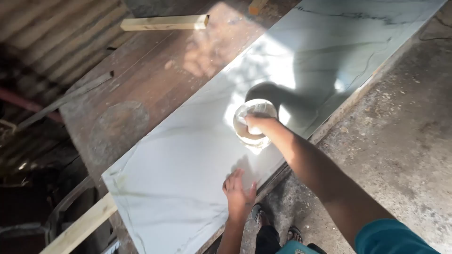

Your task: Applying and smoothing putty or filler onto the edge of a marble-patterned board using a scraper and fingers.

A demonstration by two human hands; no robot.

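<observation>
The right hand [258, 123] grips a white tub [254, 123] from above, on the white sheet [188, 164]. The left hand [238, 195] lies flat and open on the sheet, near its edge. The sheet lies on a brown worktop [141, 89].

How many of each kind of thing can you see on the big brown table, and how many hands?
White marbled sheets: 1
Pale wooden sticks: 2
Round see-through tubs: 1
Hands, left hand flat on the sheet, right hand on the tub: 2
Total: 6
</observation>
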